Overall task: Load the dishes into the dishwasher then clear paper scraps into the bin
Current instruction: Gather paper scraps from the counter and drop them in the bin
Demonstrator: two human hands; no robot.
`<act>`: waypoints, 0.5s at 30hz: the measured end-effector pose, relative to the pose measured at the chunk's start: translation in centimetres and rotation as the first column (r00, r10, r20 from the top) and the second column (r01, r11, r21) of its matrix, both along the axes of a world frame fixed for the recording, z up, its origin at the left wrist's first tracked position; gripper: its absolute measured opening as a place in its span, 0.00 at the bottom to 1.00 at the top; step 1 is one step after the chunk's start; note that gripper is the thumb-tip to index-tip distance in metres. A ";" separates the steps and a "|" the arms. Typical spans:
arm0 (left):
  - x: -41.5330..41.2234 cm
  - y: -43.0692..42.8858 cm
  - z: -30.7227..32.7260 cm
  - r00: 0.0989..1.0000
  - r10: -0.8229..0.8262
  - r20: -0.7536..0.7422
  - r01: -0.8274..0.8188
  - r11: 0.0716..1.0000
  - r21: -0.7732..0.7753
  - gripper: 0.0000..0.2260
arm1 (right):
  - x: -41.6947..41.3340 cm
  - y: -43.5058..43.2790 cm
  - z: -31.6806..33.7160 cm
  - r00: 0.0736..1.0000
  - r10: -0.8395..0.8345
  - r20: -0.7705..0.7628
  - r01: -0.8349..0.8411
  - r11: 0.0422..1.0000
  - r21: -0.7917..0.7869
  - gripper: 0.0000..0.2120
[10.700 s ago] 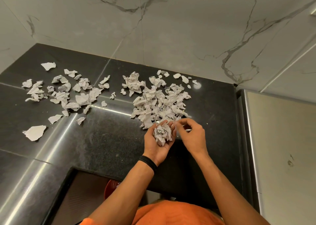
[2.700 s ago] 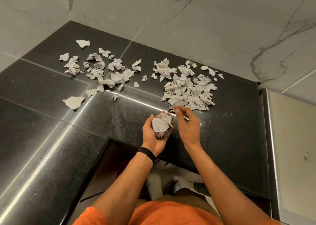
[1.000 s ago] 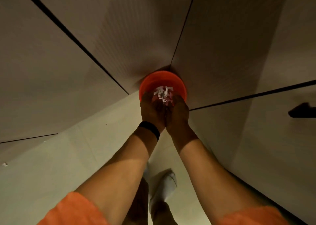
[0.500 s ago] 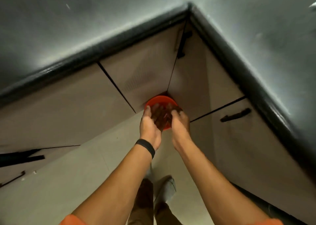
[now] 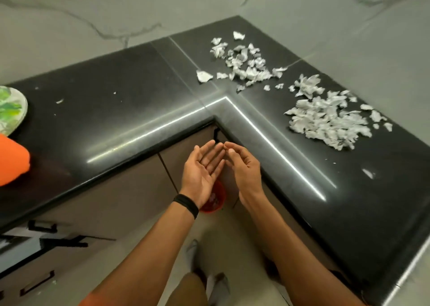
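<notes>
We're holding our left hand (image 5: 202, 174) and right hand (image 5: 244, 168) slack and empty above the small red plastic bin (image 5: 218, 201), centre frame, probably so strays drop in. The torn white paper scraps (image 5: 325, 119) are lying upper right.

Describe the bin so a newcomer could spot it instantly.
Start at the black L-shaped stone countertop and find its inner corner. Directly below, on the pale floor against the cabinet fronts, stands the small round red bin, partly hidden behind the left hand. It is the only red thing at floor level.
</notes>
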State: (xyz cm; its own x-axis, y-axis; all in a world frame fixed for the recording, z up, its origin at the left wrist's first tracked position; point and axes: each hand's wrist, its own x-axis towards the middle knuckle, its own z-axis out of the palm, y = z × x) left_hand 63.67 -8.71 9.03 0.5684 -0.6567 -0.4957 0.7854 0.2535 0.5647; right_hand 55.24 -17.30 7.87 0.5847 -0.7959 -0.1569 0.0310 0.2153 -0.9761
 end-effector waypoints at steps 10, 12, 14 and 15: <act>-0.7 -7.1 3.2 0.982 -0.168 0.086 0.174 0.983 -0.066 0.18 | -3.1 -4.6 4.0 0.996 -0.095 0.001 0.093 0.975 -0.199 0.09; -0.1 -9.3 2.6 0.972 -0.214 0.093 0.220 0.974 -0.052 0.18 | -3.2 -6.1 3.5 0.991 -0.124 -0.040 0.112 0.967 -0.228 0.09; 0.9 -12.2 1.6 0.964 -0.258 0.067 0.262 0.964 -0.052 0.18 | -2.9 -8.4 2.7 0.983 -0.160 -0.095 0.127 0.948 -0.291 0.09; 1.2 -13.5 1.2 0.960 -0.272 0.059 0.275 0.960 -0.052 0.18 | -2.9 -9.5 2.4 0.976 -0.179 -0.121 0.134 0.941 -0.312 0.09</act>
State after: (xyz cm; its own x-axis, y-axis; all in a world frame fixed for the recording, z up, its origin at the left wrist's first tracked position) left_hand 64.85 -22.20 10.26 0.3862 -0.8180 -0.4263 0.8000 0.0670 0.5963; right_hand 52.36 -26.81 10.24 0.4380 -0.8985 0.0297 -0.1060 -0.0845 -0.9908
